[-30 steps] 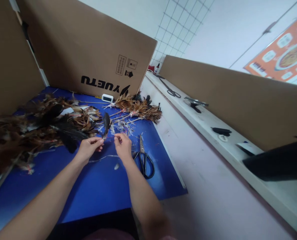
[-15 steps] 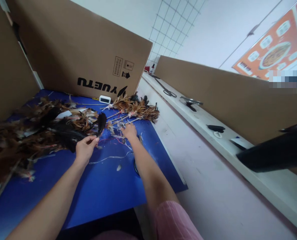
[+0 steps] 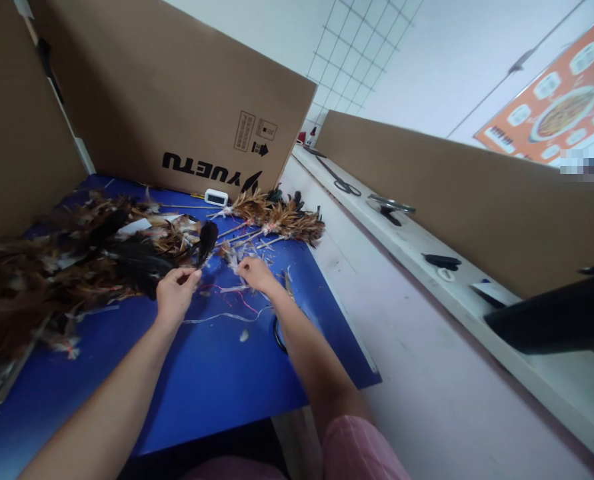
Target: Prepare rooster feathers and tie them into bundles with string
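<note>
Thumb and fingers of my left hand (image 3: 177, 293) pinch the lower end of a black feather (image 3: 208, 239), which stands up and curls at its tip. To its right, my right hand (image 3: 257, 275) is closed, fingertips together at the edge of a small tuft of brown and white feathers (image 3: 228, 255). What those fingertips hold is too small to make out. Clear plastic string (image 3: 221, 315) and pink thread lie on the blue tabletop (image 3: 211, 387) below the hands. Scissors (image 3: 278, 335) lie partly hidden under my right forearm.
A large pile of brown and black feathers (image 3: 77, 273) covers the table's left side. Feather bundles on sticks (image 3: 281, 220) lie at the back right, beside a small white digital display (image 3: 216, 197). Cardboard (image 3: 187, 87) walls the back. A ledge (image 3: 401, 233) on the right carries scissors (image 3: 347, 187).
My right hand has drawn back and left to the small feather tuft, its fingers now closed together. My left hand keeps its pinch on the black feather. The view has shifted slightly.
</note>
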### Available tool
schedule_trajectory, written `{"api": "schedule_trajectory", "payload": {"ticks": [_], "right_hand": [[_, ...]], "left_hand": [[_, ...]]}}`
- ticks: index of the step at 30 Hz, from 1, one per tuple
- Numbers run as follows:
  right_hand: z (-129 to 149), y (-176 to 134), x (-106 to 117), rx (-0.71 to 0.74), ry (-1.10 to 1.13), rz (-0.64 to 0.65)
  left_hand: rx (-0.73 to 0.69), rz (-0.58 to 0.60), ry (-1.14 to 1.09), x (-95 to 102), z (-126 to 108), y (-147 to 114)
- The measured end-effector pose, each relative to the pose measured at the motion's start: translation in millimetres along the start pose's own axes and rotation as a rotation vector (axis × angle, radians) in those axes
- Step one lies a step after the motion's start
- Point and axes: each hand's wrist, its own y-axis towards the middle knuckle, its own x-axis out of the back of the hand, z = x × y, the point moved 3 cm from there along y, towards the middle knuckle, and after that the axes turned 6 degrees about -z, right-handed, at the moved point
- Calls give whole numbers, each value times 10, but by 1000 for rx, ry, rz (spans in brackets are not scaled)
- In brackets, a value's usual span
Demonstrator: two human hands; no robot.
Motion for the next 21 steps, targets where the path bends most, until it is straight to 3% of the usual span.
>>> {"api": "schedule_trajectory", "payload": {"ticks": [5,8,13,21], "right_hand": [[128,-588,45,156,60,78],[112,-957,172,252,-134,-38],[-114,-1509,381,46,-458,-215],[-366,-1947,338,-255,-459,-270]], "left_hand": [[-40,-37,44,37,20,24],[-76,-55,86,60,15,38],[-79,-73,168,68,8,57],[-40,-78,183,70,-37,41]]}}
